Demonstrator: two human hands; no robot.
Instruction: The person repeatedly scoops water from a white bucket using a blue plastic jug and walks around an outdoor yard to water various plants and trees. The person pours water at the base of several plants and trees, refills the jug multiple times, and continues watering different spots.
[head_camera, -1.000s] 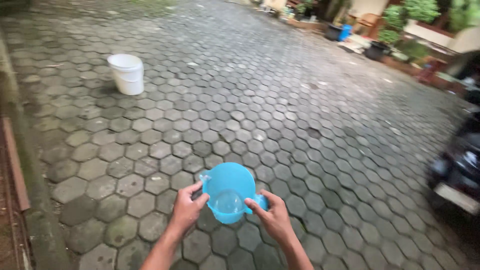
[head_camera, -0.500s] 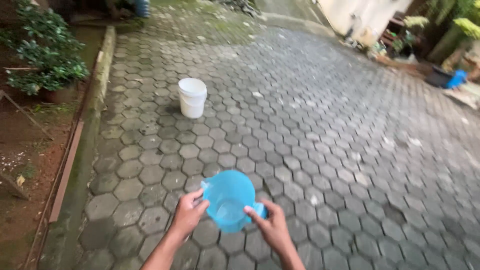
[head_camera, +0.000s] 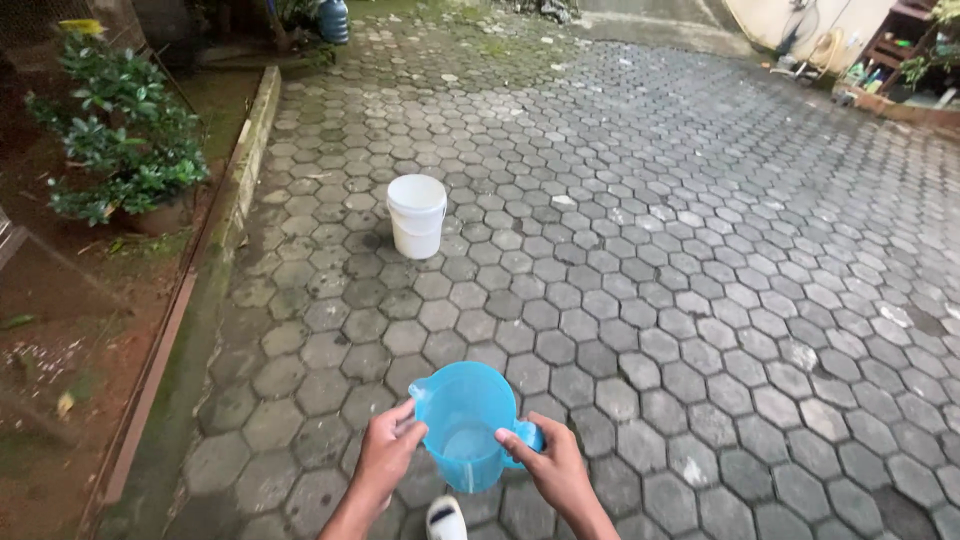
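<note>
There was one blue jug (head_camera: 462, 422), gripped by two hands, one left hand (head_camera: 385, 455) and one right hand (head_camera: 553, 468). One white bucket (head_camera: 416, 215) stood on the paving. One potted bush (head_camera: 128, 150) grew at the edge, one big water bottle (head_camera: 334, 20) sat far back, and one shoe tip (head_camera: 445, 518) showed below.

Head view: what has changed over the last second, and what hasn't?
The view has swung left: the white bucket has shifted from upper left toward the middle and looks nearer, a potted plant and kerb have come into view on the left, and the dark vehicle on the right is gone. Unchanged: the left hand and right hand still hold the blue jug over the paving.
</note>
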